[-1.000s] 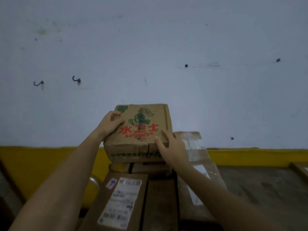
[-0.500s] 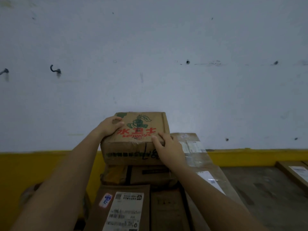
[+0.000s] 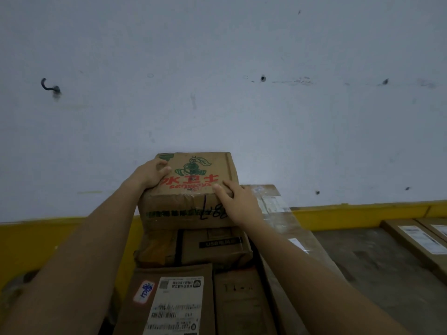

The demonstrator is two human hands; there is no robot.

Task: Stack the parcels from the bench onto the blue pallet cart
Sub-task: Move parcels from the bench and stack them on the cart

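Both arms outstretched, left hand (image 3: 151, 174) and right hand (image 3: 238, 204) fingers curled round printed carton (image 3: 191, 189) atop stacked parcels (image 3: 193, 247)

This looks like a parcel store room or warehouse. Brown boxes (image 3: 212, 247) are piled up. The top box (image 3: 193, 187) has red and green print, and a lower one has a white label (image 3: 174, 305) with bar codes, like things sent by post. The wall (image 3: 217, 68) is bare and white, with small holes, a dark hook (image 3: 44, 83) and a yellow band (image 3: 350, 212) along the bottom, and flat parcels (image 3: 416, 238) lie on a worn grey top (image 3: 377, 269) to the right.
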